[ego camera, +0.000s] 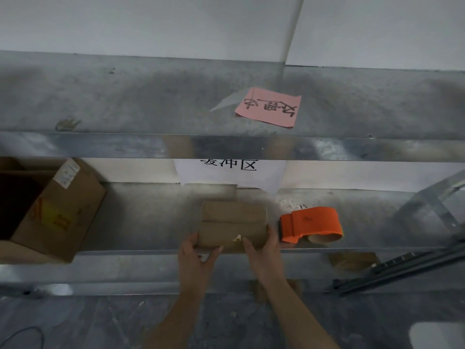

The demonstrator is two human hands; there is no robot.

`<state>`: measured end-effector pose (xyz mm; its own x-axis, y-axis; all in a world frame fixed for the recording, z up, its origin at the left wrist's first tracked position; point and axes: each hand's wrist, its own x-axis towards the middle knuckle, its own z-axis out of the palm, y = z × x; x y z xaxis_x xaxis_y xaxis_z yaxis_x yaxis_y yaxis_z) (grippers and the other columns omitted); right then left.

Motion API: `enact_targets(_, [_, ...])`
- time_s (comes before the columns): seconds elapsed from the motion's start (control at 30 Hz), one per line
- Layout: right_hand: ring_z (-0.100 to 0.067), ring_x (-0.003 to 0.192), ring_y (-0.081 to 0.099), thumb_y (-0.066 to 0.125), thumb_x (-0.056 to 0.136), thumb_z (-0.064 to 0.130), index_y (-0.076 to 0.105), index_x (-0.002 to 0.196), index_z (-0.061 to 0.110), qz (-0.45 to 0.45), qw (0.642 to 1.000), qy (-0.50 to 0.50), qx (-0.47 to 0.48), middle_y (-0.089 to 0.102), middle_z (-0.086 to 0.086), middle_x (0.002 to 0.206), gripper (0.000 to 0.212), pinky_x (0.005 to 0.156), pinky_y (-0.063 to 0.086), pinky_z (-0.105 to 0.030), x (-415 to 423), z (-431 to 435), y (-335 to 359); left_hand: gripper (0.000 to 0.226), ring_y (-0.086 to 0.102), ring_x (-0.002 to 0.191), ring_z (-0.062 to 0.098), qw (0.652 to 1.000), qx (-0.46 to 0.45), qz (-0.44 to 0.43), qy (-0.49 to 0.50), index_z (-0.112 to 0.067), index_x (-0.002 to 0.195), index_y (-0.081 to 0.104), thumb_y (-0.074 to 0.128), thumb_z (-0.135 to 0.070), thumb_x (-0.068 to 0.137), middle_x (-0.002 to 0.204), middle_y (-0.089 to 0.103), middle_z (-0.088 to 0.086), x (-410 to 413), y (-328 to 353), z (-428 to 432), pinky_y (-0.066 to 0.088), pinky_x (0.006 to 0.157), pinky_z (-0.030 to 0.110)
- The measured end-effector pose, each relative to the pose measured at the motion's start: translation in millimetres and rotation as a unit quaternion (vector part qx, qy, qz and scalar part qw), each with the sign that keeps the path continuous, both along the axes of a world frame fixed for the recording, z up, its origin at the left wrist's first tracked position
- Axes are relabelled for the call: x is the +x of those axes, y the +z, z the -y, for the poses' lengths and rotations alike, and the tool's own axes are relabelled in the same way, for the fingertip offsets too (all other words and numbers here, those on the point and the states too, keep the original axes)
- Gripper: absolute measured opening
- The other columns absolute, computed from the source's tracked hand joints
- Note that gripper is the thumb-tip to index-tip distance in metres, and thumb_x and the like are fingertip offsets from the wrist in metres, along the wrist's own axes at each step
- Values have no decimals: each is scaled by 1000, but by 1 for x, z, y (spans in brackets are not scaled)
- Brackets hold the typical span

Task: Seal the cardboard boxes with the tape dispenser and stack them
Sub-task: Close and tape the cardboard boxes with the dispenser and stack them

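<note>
The scene was dim and grey, with a cool, flat cast and soft-edged shadows. The white wall (pixel 151 21) was the brightest area. Broad, smudgy shadows darkened the upper shelf (pixel 125 102), and its front rail (pixel 352 149) carried pale streaks of glare. A soft bright patch lay on the back panel just above the box (pixel 234 222). The inside of the big box (pixel 57 210) was black, without detail. The orange dispenser (pixel 312 222) was the one saturated colour. Everything was soft — the lettering on the sign (pixel 231 172) and the note (pixel 269 108) had fuzzy edges, and the left hand (pixel 196 255) and right hand (pixel 263 250) looked slightly smeared. Straight shelf lines bowed toward the frame edges — a pale blur filled the bottom right corner.
</note>
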<state>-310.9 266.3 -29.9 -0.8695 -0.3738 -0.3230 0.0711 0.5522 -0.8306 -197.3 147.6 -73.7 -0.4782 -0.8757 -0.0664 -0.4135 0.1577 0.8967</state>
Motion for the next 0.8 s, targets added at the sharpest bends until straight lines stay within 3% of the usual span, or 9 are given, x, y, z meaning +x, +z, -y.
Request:
enact_targets(0.1, [-33,137,34,73,83,36,16,151,16,-62,996,-46,38,27,-11,153,92,109,35,-44,-11,-3,7,44,59,83,17,1000,-20,-12,11,-26,99,55,67,-61,75,93,60,-4,9,11,-11,51,72,39])
enact_targets(0.17, [-37,131,39,76,80,37,18,149,13,-95,990,-95,53,29,-14,148,93,106,39,-50,-13,-8,10,48,59,81,15,998,-38,-35,20,-25,96,55,48,-70,82,90,61,-4,9,20,6,49,74,38])
enact_targets(0.27, [-37,124,43,81,77,28,27,144,4,-109,984,-138,19,38,-19,137,90,103,40,-45,5,-18,8,52,50,114,14,998,-8,-31,-54,-23,127,48,58,-53,86,127,49,-8,-8,29,56,42,98,35])
enact_targets(0.33, [-30,119,51,81,77,25,26,145,8,-32,993,-113,-30,43,-12,137,90,100,45,-41,20,-15,13,60,33,132,5,982,48,-15,-184,-28,141,37,64,-38,88,141,35,-15,-26,32,82,29,108,28])
enact_targets(0.47, [-27,113,61,79,66,36,12,149,36,66,994,-36,-82,45,2,141,106,91,53,-54,15,8,-3,57,36,135,13,944,96,27,-315,-54,126,38,65,-62,76,144,39,-5,-30,28,96,30,113,34])
enact_targets(0.57, [-24,110,61,77,66,21,27,141,40,81,993,9,-89,58,4,125,92,90,55,-49,1,11,-1,51,56,112,19,962,55,20,-266,-55,121,41,72,-42,82,126,52,6,-9,21,81,47,99,40])
enact_targets(0.67, [-13,103,55,70,82,-5,22,149,23,184,975,14,-128,50,3,119,86,74,54,-19,-10,6,12,58,60,81,20,978,-16,0,-210,-38,124,47,79,-36,75,95,56,5,5,16,52,55,75,39])
enact_targets(0.73, [-17,106,55,70,85,1,27,149,17,181,979,20,-96,49,-5,130,80,80,50,-22,-17,-4,10,66,56,82,19,985,-37,9,-170,-25,126,48,80,-41,70,97,54,4,1,16,38,52,73,33])
enact_targets(0.8, [-18,108,56,69,85,6,39,143,17,59,997,46,-5,54,-1,123,66,80,47,-23,-26,-19,18,77,50,106,14,987,22,2,-160,-19,133,40,82,-36,70,124,44,0,-9,22,33,49,88,29])
